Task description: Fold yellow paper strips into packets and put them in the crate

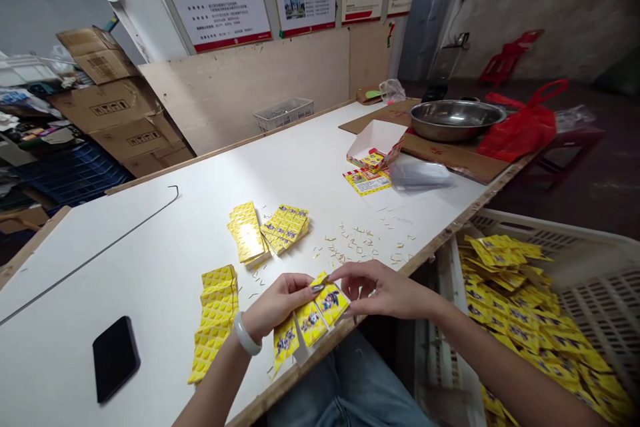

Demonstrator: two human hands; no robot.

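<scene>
At the table's front edge, my left hand, with a pale bangle on its wrist, is closed on a yellow printed card strip with cartoon figures. The strip's panels hang partly apart, with a gap between two of them. My right hand pinches the right end of the same strip, thumb below and fingers above. A folded yellow strip stack lies left of my hands. Beyond them rest a pile of patterned yellow cards and a fanned pile of figure cards.
Small paper scraps litter the white table. A phone lies at left, near a thin metal rod. Farther back are an open box, clear sleeves and a steel basin. A crate of yellow packets stands at right.
</scene>
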